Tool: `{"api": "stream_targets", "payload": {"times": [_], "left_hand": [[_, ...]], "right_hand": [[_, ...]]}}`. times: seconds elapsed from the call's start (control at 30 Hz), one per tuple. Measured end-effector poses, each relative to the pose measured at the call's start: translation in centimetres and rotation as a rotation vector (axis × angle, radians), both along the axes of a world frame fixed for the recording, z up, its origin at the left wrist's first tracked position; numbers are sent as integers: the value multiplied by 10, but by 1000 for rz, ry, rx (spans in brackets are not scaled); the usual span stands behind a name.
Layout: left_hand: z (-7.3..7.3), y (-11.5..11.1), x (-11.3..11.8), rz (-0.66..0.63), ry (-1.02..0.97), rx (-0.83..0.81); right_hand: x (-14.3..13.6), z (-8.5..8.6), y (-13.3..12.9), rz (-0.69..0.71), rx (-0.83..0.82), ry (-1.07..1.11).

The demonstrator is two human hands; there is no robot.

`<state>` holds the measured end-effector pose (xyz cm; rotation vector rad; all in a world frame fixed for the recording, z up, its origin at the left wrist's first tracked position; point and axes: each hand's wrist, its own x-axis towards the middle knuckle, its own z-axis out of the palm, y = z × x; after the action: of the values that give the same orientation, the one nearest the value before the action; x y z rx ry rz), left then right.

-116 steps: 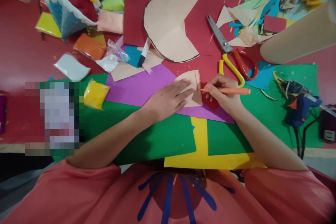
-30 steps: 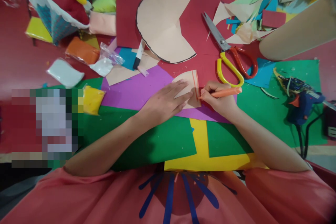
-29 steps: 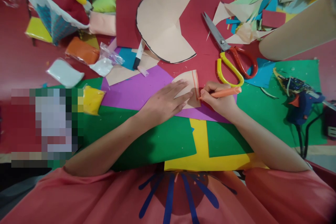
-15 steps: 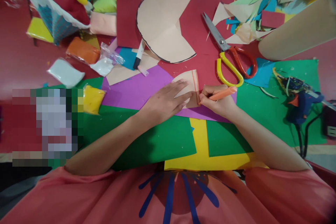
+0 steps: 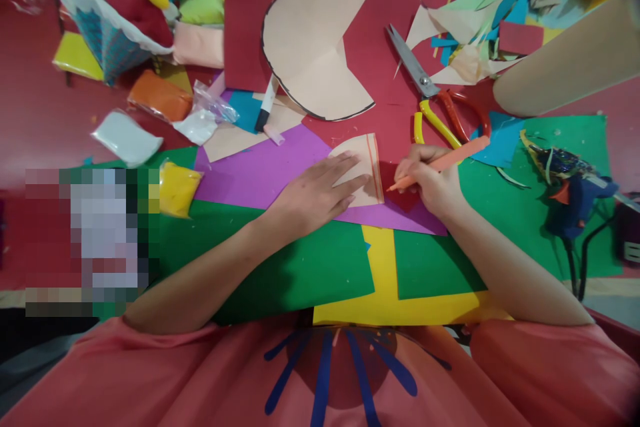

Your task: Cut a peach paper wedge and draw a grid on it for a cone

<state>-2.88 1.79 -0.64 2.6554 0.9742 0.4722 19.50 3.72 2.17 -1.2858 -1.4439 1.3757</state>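
Note:
My left hand (image 5: 325, 190) lies flat with its fingers spread over a small cream paper piece (image 5: 367, 173), pressing it onto the purple sheet (image 5: 260, 170). Two orange lines run down the right side of that piece. Just right of it, my right hand (image 5: 433, 180) grips an orange felt-tip pen (image 5: 450, 157). The pen's tip points down and left, a little apart from the paper's edge. Beyond my right hand lie scissors (image 5: 423, 83) with one yellow and one red handle, partly hidden by the hand and pen.
A large cream cutout (image 5: 310, 47) with a black outline lies ahead on red sheets. A glue gun (image 5: 575, 203) and a cream paper roll (image 5: 570, 60) are at right. Clay packets (image 5: 160, 95) and blue-patterned cones (image 5: 117, 40) crowd the left. Paper scraps (image 5: 465, 20) pile up behind the scissors.
My right hand has moved right and slightly up, lifting the pen's tip away from the cream piece's edge. The pen now covers part of the scissors' handles. My left hand stays in place.

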Motion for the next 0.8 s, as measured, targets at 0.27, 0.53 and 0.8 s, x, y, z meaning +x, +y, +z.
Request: {"api": "stream_targets", "payload": {"times": [0.27,0.53,0.8], "left_hand": [[10,-8,5,-107,22,98],[16,-9,9,-224,21,150],[19,-11,11,-197,5,183]], "right_hand": [[1,-7,3,-158,52,134],[-1,-6,3,-88,146,-92],[0,-9,2,-79,182,-289]]}}
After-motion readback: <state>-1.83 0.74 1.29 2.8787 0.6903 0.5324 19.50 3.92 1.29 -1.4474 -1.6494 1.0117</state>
